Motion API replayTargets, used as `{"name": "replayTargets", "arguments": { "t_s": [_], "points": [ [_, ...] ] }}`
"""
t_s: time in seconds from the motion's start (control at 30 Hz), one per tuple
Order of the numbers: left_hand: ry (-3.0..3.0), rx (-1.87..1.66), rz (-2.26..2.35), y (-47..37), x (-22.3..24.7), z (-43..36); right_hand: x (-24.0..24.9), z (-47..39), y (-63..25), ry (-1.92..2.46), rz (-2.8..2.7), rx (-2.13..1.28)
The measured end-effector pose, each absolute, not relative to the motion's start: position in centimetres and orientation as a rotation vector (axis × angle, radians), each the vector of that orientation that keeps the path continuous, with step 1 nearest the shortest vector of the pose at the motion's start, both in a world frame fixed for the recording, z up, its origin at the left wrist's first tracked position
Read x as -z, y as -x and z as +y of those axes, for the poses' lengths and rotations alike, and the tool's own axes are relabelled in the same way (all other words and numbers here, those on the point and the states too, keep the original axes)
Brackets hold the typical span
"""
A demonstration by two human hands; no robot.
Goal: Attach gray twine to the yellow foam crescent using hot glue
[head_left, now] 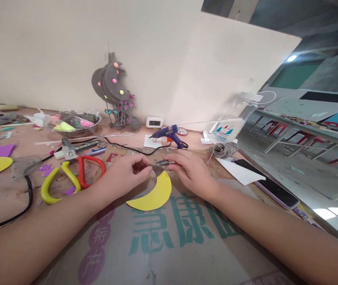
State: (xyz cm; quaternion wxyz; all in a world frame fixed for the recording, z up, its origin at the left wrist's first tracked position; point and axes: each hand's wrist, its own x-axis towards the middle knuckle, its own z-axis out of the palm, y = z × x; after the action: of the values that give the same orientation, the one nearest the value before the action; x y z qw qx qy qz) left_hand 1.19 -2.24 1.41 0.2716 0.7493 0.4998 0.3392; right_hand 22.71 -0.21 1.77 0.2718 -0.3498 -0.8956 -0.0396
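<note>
A yellow crescent (153,194) lies over the printed cardboard, its upper tip covered in grey yarn (158,170). My left hand (128,171) is closed in a pinch at that grey tip, thumb and forefinger together. From the right, my right hand (190,169) grips a small pointed metal tool (163,162), which looks like snips. Its point reaches towards my left fingertips, just above the crescent. The fingers partly hide the tool and what lies between my left thumb and forefinger.
Behind my hands are a blue glue gun (169,133), a small clock (154,122) and finished grey moon ornaments (113,85). Scissors (81,170) with red and yellow handles lie left. A yarn ball (224,150), phone (271,186) and plastic jug (231,116) stand right.
</note>
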Motion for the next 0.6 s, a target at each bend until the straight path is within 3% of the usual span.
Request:
{"name": "replayTargets", "arguments": {
  "t_s": [0.6],
  "points": [
    [-2.035, -0.919, 1.358, -1.34, -1.44, -2.32, -1.49, -0.05, -22.6, 0.941, -2.459, 0.123]
  ]
}}
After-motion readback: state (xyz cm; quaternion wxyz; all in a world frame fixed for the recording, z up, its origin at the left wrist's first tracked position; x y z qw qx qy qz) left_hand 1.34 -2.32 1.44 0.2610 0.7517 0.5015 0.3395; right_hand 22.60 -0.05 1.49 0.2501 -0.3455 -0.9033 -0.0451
